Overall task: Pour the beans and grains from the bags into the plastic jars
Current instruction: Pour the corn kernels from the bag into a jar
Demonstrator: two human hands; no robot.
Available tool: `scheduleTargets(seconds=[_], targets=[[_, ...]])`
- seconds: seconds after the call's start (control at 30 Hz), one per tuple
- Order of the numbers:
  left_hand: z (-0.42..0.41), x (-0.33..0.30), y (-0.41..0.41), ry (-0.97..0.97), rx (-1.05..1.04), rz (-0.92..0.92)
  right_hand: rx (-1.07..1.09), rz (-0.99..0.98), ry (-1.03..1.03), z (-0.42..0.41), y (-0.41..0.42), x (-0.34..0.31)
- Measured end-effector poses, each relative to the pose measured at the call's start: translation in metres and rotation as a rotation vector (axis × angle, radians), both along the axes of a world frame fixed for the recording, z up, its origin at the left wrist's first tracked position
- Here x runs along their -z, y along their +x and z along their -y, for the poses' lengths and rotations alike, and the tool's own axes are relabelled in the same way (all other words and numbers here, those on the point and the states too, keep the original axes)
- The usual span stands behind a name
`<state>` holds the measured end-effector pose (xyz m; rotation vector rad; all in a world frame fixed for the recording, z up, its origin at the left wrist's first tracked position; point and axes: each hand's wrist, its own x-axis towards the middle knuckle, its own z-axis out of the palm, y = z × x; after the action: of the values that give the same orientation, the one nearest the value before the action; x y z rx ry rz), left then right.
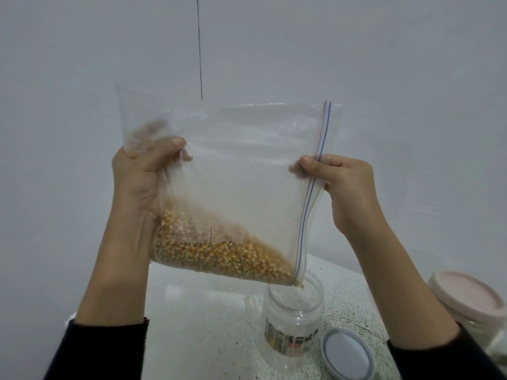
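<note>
I watched both hands hold a clear zip bag up in front of a pale wall. My left hand gripped the bag's closed bottom edge, fingers curled round bunched plastic, thumb on the near side. My right hand pinched the zipper end — thumb pressed on the blue zip line, fingers folded behind it. The bag was tilted, its open corner pointing down, and the yellow corn kernels lay heaped along the lower edge, sliding toward that corner. The corner hung right at the mouth of a clear plastic jar standing upright on a speckled white counter; a few kernels showed at the opening — how much had landed inside I could not tell. A grey lid lay flat just beside the jar. Further right stood a second jar with a pink lid, closed.
</note>
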<state>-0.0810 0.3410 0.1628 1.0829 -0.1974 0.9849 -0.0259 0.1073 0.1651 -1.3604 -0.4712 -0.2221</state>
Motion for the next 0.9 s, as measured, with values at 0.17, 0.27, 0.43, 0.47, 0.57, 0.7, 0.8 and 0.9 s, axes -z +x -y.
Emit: scheduleTargets(seconds=[0.17,0.27,0.43,0.47,0.57,0.7,0.8,0.9], targets=[[-0.0013,-0.0017,-0.0003,-0.003,0.018,0.009,-0.023,0.016,-0.02,0.0016,-0.0005,0.0004],[-0.0008,-0.0038,-0.0006,0.011,0.019,0.017,-0.008,0.011,0.002,0.0025,0.0003,0.0004],[0.0013,-0.006,-0.003,0.029,0.009,0.02,-0.003,0.003,0.011,0.0022,-0.0002,0.0008],[0.0024,-0.0065,-0.0029,0.025,0.011,0.019,0.008,-0.001,0.028,0.002,0.0001,0.0017],[0.0047,-0.0067,-0.0033,0.016,0.003,0.015,-0.012,-0.007,0.009,0.0017,0.0006,0.0033],[0.0049,-0.0081,-0.0039,0.022,0.005,0.013,-0.002,0.004,0.027,0.004,0.0007,0.0033],[0.0051,-0.0084,-0.0044,0.019,0.01,0.02,-0.023,0.009,0.0,0.0042,-0.0002,0.0024],[0.0051,-0.0087,-0.0044,0.022,0.01,0.025,-0.001,0.005,0.026,0.0044,0.0003,0.0036]])
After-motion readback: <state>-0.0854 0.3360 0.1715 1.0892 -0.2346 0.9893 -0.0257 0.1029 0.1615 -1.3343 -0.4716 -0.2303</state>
